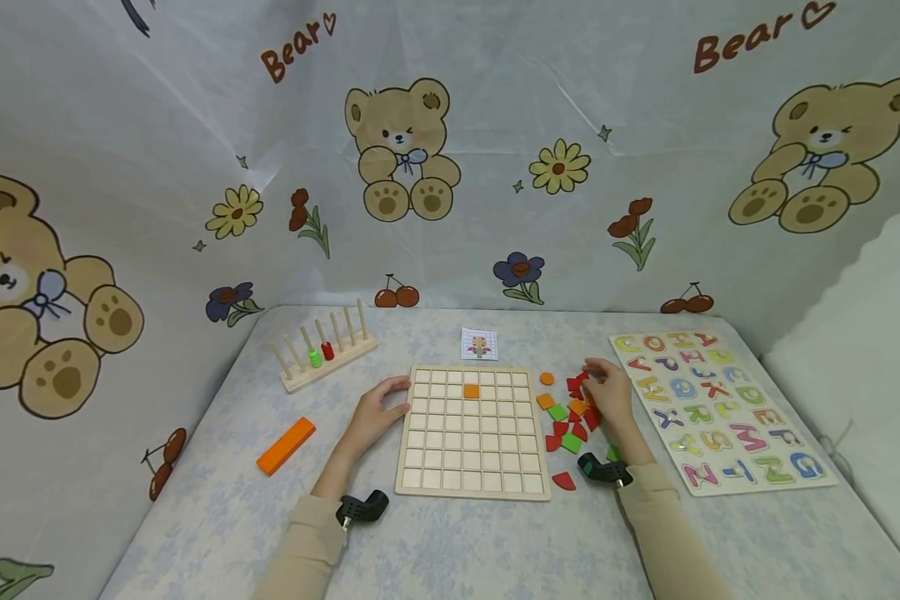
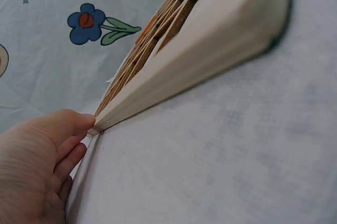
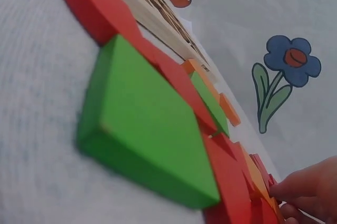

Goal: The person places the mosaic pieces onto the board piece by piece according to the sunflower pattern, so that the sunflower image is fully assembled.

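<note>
A wooden grid board (image 1: 472,497) lies in front of me with one orange square (image 1: 472,392) in its upper part. My left hand (image 1: 371,417) touches the board's left edge, thumb and fingers spread apart in the head view. In the left wrist view the thumb (image 2: 73,123) rests right at the board's pale rim (image 2: 174,76). My right hand (image 1: 610,393) is over the far right side of a pile of red, green and orange pieces, fingertips bent down among them. An orange piece (image 3: 256,174) is right by those fingertips; I cannot tell whether they pinch it.
A small pattern card (image 1: 479,344) lies behind the board. To the left are a peg stand (image 1: 330,364) with green and red beads and an orange bar (image 1: 286,446). A letter puzzle board (image 1: 720,412) lies at right. Nearby are a green square (image 3: 152,129) and a red quarter-round (image 1: 564,481).
</note>
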The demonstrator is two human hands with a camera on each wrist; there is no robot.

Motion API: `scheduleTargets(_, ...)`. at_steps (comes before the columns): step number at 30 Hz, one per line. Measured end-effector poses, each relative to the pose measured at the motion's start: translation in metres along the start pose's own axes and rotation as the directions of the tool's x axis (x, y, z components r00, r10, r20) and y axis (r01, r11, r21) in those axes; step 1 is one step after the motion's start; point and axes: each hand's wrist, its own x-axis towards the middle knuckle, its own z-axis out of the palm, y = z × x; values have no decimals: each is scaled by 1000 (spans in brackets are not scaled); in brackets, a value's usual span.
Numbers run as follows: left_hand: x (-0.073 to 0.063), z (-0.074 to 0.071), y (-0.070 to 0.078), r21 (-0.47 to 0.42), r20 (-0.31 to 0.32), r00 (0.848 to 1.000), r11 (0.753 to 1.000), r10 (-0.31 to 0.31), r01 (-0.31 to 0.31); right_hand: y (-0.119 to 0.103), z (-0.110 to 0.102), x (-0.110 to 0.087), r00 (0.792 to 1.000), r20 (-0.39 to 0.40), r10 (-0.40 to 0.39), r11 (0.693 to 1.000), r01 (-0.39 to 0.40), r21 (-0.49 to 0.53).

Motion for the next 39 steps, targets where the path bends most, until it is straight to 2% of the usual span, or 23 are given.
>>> scheduleTargets(4, 0, 0, -1, -4, -3, 1000, 1000, -2, 1, -2, 0, -1, 1000, -5, -12, 1000, 12, -2)
scheduleTargets(8, 0, 0, -1, -5, -2, 1000, 1000, -5, 5, -8, 1, -2, 998, -35, -57, 998, 57, -9)
scheduleTargets(15, -2, -3, 1, -5, -6, 1000, 1000, 5, -5, -30, 12, -10, 989, -25, -143, 990, 143, -3)
scheduleTargets(23, -2, -2, -2, -4, 3, 1000, 1000, 12, -12, -59, 37, -30, 956, 70, -286, 955, 279, 102)
scheduleTargets(28, -3, -1, -2, 0, -4, 1000, 1000, 17, -17, -74, 55, -40, 947, 155, -281, 958, 266, 108)
scheduleTargets(33, -2, -1, -2, -11, 1, 1000, 1000, 0, 0, -85, 70, -45, 941, 194, -276, 957, 249, 150)
scheduleTargets(39, -2, -2, -1, -15, 4, 1000, 1000, -4, 5, -88, 81, -45, 913, 226, -339, 935, 301, 185)
